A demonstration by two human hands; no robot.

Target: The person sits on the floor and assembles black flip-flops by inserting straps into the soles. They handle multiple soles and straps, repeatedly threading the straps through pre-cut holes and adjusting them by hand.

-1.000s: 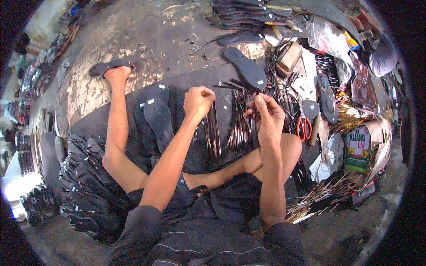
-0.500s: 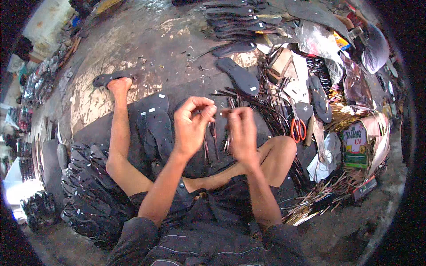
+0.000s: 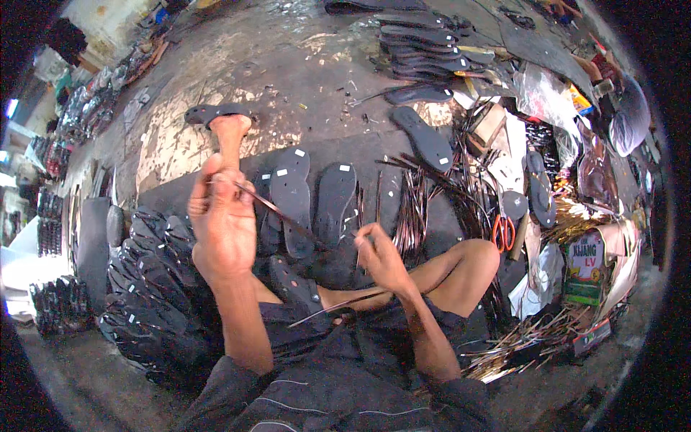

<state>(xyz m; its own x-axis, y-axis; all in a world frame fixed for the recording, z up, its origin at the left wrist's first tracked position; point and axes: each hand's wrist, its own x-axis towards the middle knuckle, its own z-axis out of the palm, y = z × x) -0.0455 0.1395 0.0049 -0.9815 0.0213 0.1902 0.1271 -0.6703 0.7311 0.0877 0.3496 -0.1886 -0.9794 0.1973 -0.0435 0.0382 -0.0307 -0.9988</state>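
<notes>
The left hand [image 3: 219,216] is raised, its grip closed on one end of a thin, dark, glossy strap [image 3: 277,210] that runs down toward the lap. The right hand [image 3: 381,259] pinches another narrow strip [image 3: 338,306] low over the knees. Several flat black sandal soles [image 3: 335,201], matte rubber with small white tags, lie in a row on a dark mat on the floor just beyond. A heap of finished-looking soles [image 3: 151,288] sits left; loose shiny straps [image 3: 414,209] and red-handled scissors [image 3: 504,232] right. Judging by this, many soles remain unstrapped.
</notes>
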